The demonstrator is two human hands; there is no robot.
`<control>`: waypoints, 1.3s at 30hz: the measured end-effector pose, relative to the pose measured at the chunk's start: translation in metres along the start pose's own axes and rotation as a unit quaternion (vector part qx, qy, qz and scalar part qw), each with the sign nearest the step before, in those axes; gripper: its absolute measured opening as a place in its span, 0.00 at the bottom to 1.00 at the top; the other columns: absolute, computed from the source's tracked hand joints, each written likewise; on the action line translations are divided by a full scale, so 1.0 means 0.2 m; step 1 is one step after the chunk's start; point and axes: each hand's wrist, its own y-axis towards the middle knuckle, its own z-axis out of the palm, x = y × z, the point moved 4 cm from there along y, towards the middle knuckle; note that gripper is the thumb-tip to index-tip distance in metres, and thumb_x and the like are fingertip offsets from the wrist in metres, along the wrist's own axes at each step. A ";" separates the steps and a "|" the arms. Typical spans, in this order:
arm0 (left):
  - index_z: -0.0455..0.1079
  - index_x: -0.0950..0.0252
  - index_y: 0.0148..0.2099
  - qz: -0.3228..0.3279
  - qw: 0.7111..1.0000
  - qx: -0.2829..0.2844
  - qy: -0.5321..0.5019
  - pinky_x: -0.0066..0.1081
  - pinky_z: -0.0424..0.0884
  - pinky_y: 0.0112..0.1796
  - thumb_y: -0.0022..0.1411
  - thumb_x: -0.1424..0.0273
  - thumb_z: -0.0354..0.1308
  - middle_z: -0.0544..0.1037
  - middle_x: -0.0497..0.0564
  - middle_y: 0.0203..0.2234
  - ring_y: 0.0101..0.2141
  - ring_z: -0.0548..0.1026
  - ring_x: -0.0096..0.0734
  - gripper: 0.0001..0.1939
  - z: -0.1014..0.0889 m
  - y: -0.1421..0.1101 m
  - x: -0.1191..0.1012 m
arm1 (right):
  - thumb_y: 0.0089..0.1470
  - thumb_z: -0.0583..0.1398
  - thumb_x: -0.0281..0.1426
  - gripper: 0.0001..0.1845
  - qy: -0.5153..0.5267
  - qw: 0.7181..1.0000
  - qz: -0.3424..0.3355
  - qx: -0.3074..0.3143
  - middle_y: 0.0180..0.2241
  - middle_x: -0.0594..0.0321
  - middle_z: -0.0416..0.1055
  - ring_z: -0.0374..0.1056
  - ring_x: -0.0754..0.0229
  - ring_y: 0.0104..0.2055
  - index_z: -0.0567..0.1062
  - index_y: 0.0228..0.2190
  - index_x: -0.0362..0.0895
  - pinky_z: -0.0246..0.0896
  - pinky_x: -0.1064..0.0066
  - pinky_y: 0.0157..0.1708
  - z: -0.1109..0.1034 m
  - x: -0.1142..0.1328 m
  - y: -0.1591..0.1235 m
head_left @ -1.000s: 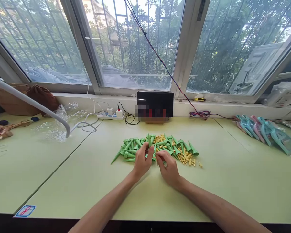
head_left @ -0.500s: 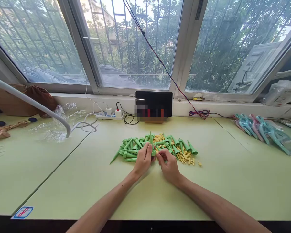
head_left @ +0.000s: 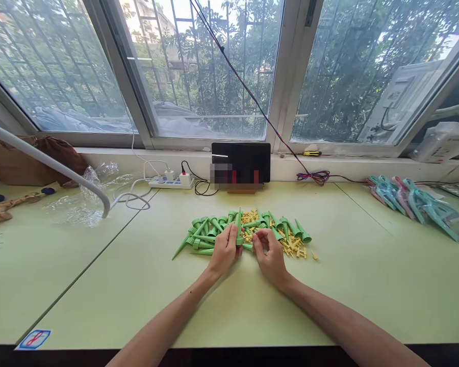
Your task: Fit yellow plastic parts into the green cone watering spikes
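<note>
My left hand [head_left: 225, 251] is closed around a green plastic plant-watering spike [head_left: 239, 229], held upright with its pointed tip up and its wide collar near my fingers. To its right, my right hand [head_left: 270, 255] has thumb and fingers pinched together, apart from the spike; whatever they hold, if anything, is hidden. Behind and beside both hands lies a pile of similar green spikes [head_left: 204, 237], pointing in various directions. Many small yellow plastic pieces [head_left: 290, 248] are heaped among the spikes on the right, and a single yellow piece [head_left: 315, 256] lies apart at the right end.
At the back of the pale green table [head_left: 199, 316] stands a dark screen [head_left: 240, 160]. A power strip [head_left: 172, 182] with cables and crumpled clear plastic [head_left: 92, 191] are at the left. Bagged blue and pink items [head_left: 416, 204] lie at the far right. A white curved tube [head_left: 61, 168] crosses the left side.
My right hand has drawn back slightly to the right, away from the spike's collar, widening the gap. My left hand still holds the spike upright. The view has shifted a little.
</note>
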 end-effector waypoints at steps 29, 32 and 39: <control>0.62 0.63 0.34 0.037 0.996 0.010 0.085 0.24 0.61 0.21 0.70 0.56 0.46 0.59 0.40 0.19 0.16 0.63 0.20 0.17 -0.01 0.00 0.00 | 0.60 0.57 0.28 0.05 -0.032 0.995 -0.098 0.016 0.33 0.59 0.74 0.71 0.61 0.31 0.71 0.39 0.44 0.69 0.71 0.31 0.01 0.04 -0.02; 0.62 0.63 0.34 0.042 0.994 0.011 0.097 0.25 0.62 0.23 0.69 0.56 0.46 0.59 0.40 0.19 0.16 0.63 0.21 0.17 -0.01 0.00 -0.01 | 0.60 0.57 0.29 0.04 -0.034 0.995 -0.096 0.020 0.33 0.59 0.74 0.71 0.61 0.31 0.71 0.39 0.44 0.69 0.71 0.31 0.01 0.04 -0.02; 0.64 0.63 0.36 0.075 0.984 0.008 0.159 0.25 0.62 0.25 0.69 0.57 0.46 0.63 0.42 0.22 0.20 0.64 0.23 0.16 -0.02 -0.01 -0.02 | 0.60 0.57 0.29 0.05 -0.034 0.995 -0.090 0.029 0.31 0.61 0.74 0.71 0.61 0.31 0.71 0.40 0.45 0.69 0.72 0.30 0.01 0.04 -0.02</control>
